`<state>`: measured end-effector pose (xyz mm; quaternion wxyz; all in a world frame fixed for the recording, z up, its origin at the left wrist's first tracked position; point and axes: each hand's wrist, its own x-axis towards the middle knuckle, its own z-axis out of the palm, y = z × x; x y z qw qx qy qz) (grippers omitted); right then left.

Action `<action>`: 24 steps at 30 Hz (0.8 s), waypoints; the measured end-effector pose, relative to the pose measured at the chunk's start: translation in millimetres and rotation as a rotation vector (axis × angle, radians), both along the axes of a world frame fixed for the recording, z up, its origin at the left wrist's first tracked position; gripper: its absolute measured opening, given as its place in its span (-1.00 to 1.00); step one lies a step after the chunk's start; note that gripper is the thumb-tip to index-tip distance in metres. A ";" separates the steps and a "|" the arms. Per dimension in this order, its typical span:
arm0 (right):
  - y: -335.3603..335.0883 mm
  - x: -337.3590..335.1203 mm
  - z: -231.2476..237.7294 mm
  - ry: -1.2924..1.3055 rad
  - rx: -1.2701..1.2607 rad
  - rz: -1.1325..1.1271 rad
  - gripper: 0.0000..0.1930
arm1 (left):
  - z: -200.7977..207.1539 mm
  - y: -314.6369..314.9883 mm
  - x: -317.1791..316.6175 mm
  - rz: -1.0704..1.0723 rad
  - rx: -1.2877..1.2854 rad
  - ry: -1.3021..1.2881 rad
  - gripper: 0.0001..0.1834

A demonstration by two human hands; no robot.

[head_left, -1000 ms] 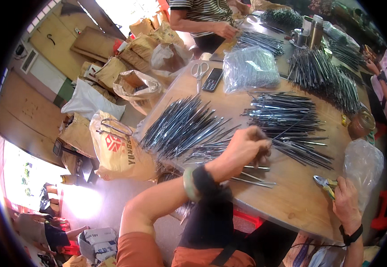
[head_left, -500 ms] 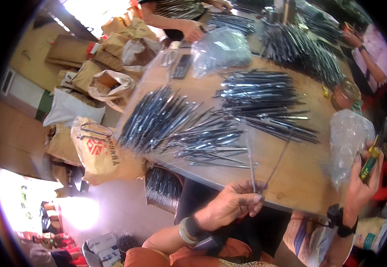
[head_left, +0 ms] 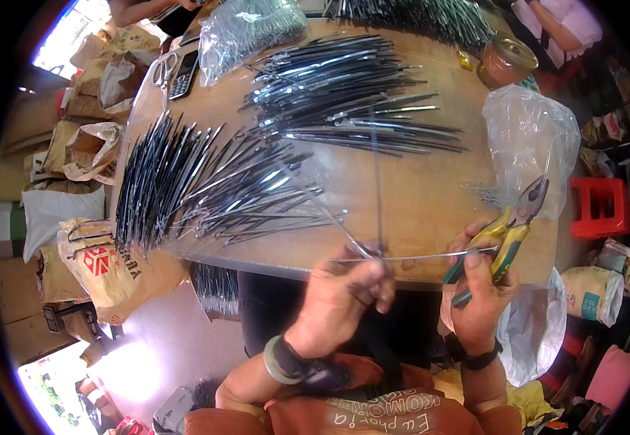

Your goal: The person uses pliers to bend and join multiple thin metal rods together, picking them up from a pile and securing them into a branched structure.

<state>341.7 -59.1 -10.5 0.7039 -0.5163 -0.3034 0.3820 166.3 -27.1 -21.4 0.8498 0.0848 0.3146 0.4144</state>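
In my left hand (head_left: 347, 293), closed at the table's near edge, are long thin metal strips (head_left: 345, 233) pinched between thumb and fingers. One strip points up and away, blurred. A thin straight wire (head_left: 431, 257) runs across from that hand to my right hand (head_left: 480, 290), whose thumb presses near its end. Pliers (head_left: 507, 243) with yellow and green handles also rest in my right hand, their jaws pointing up and away. Beyond my hands lie piles of dark, shiny metal strips, one in the middle (head_left: 336, 87) and others at the left (head_left: 163, 185).
A clear plastic bag (head_left: 532, 138) lies at the table's right, beside small wire pieces (head_left: 490, 193). Scissors (head_left: 163, 70) and a phone (head_left: 184, 75) sit far left. A red stool (head_left: 599, 208) stands right. Sacks (head_left: 115, 268) crowd the left floor. Other people sit at the far side.
My right hand with the pliers has come in from the far right to beside my left hand and now touches the thin wire. The whole view has turned, shifting the table leftward and upward.
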 end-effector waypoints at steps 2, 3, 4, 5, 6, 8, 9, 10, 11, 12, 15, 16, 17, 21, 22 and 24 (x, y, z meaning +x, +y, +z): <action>-7.3 0.3 -7.0 -0.099 -0.015 0.039 -0.89 | 0.5 4.3 -6.4 0.046 -0.046 0.019 -0.76; -12.0 2.8 -13.4 -0.137 -0.036 0.062 -0.87 | 3.4 4.3 -7.3 0.061 -0.049 0.056 -0.80; -15.5 5.4 -15.5 -0.135 -0.038 0.061 -0.87 | 1.9 3.7 -10.2 0.060 -0.050 0.058 -0.80; -18.9 7.8 -16.9 -0.153 -0.086 0.124 -0.86 | -1.0 2.9 -13.4 0.078 -0.006 0.125 -0.80; -20.7 8.8 -17.5 -0.172 -0.133 0.187 -0.85 | -2.5 2.6 -16.2 0.096 0.038 0.192 -0.80; -19.3 5.6 -14.2 -0.086 -0.104 0.163 -0.85 | -1.4 2.9 -19.6 0.105 0.045 0.193 -0.81; -19.4 5.8 -13.9 -0.044 -0.105 0.170 -0.85 | -1.9 3.3 -21.2 0.110 0.055 0.213 -0.81; -18.7 6.0 -13.9 -0.003 -0.104 0.177 -0.86 | -2.2 4.2 -22.4 0.115 0.066 0.233 -0.81; -17.9 6.7 -15.0 -0.002 -0.106 0.176 -0.86 | -2.7 5.2 -23.3 0.113 0.065 0.233 -0.81; -17.1 8.1 -17.0 -0.013 -0.090 0.177 -0.87 | -3.4 6.3 -24.0 0.119 0.062 0.236 -0.81; -16.1 12.8 -21.7 -0.064 -0.081 0.186 -0.88 | -4.9 8.2 -24.1 0.129 0.051 0.243 -0.80; -15.4 14.1 -23.0 -0.104 -0.082 0.196 -0.88 | -5.1 9.2 -21.8 0.133 0.069 0.279 -0.80; -14.5 15.7 -21.0 -0.104 -0.085 0.195 -0.88 | -5.4 10.8 -19.2 0.137 0.087 0.313 -0.80; -0.2 34.4 -1.0 -0.034 -0.266 0.116 -0.89 | -11.9 32.1 -7.6 0.028 0.080 0.327 -0.84; 4.6 41.3 2.6 0.196 -0.234 0.086 -0.89 | -10.3 40.2 -12.5 -0.015 0.028 0.343 -0.86; 3.1 51.1 2.5 0.222 -0.246 0.050 -0.89 | -12.6 42.3 -12.5 -0.041 0.037 0.349 -0.87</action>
